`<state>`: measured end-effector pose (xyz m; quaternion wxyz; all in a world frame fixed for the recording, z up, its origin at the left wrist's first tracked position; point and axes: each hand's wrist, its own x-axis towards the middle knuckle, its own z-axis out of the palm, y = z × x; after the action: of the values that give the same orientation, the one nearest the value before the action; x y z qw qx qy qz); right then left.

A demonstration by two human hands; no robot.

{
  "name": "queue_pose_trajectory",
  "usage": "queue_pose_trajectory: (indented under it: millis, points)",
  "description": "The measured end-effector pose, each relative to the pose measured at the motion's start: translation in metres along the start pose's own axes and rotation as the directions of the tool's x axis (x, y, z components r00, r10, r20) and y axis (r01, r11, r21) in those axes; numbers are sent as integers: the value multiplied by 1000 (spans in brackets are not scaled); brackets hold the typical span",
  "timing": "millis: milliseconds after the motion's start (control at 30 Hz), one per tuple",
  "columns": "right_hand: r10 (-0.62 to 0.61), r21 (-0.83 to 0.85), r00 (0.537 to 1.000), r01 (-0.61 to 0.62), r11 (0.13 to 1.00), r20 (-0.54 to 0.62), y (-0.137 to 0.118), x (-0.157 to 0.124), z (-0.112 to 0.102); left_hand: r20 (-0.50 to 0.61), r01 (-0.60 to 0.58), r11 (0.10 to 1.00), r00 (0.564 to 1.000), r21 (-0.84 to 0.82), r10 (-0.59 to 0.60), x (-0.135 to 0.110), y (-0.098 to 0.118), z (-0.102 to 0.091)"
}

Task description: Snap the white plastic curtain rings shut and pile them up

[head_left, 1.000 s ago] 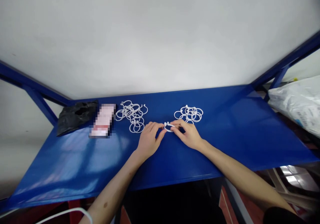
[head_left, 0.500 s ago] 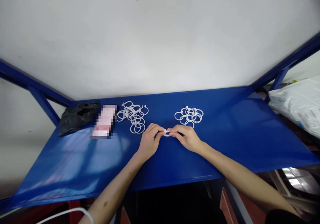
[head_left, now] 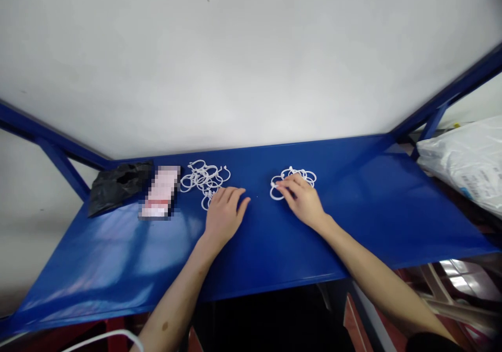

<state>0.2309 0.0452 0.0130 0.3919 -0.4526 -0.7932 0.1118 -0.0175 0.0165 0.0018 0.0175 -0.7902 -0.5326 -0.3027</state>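
Observation:
Two heaps of white plastic rings lie on a blue metal shelf. My left hand lies flat with fingers stretched out, its tips touching the near edge of the left heap. My right hand reaches to the right heap. Its fingertips pinch a white ring at that heap's left edge, low on the shelf surface. The hand hides part of the right heap.
A crumpled black bag lies at the shelf's far left, with a blurred pink and white packet beside it. A white plastic sack sits off the right end. A white wall stands behind the shelf, and blue frame struts rise at both ends.
Both hands held one ring together at the middle of the shelf. They have separated: the right hand carried the ring to the right heap, and the left hand moved to the left heap and opened.

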Motion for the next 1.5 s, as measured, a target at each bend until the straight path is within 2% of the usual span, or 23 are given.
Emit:
queue_pose_trajectory:
  millis: [133, 333, 500, 667, 767, 867, 933, 1033, 1100, 1200, 1300, 1367, 1433, 1500]
  points:
    - [147, -191, 980, -172, 966, -135, 27, 7, -18, -42, 167, 957, 986, 238, -162, 0, -22, -9]
    - [150, -344, 973, -203, 917, -173, 53, 8, -22, 42, 279, 882, 947, 380, -317, 0, -29, -7]
    - [115, -341, 973, -180, 923, -202, 45, 9, -21, 3, 299, 879, 946, 372, -323, 0, -28, -3]
    - [31, -277, 982, -83, 957, -186, 24, 8, -17, -82, 270, 900, 963, 343, -258, 1, -23, -4]
    - [-23, -165, 993, 4, 986, -112, 9, 5, -11, -178, 200, 941, 972, 273, -155, 3, -16, -5]
    - [-36, 42, 999, 36, 999, 15, -5, 1, -3, -232, 39, 990, 973, 138, -6, 3, -3, -5]
    - [12, 203, 990, -41, 978, 141, -14, -2, 3, -211, -115, 993, 971, 17, 116, 0, 8, -2]
    - [107, 374, 948, -220, 901, 298, -22, -6, 12, -132, -333, 933, 940, -137, 316, -5, 22, 6]
    - [137, 423, 928, -285, 860, 346, -24, -8, 16, -113, -392, 898, 920, -200, 376, -7, 27, 11]
    - [144, 413, 935, -277, 868, 324, -22, -8, 19, -145, -324, 909, 945, -263, 295, -9, 29, 14]
    - [105, 374, 964, -195, 907, 246, -19, -7, 17, -153, -115, 948, 986, -298, 72, -7, 28, 12]
    - [48, 377, 972, -135, 916, 229, -17, -8, 15, -94, 4, 948, 995, -319, -36, -6, 26, 11]
    - [-9, 394, 974, -84, 915, 228, -15, -8, 15, -15, 46, 936, 998, -350, -55, -4, 23, 10]
    - [-48, 412, 973, -51, 910, 226, -13, -9, 15, 26, 29, 922, 999, -387, -20, -4, 21, 10]
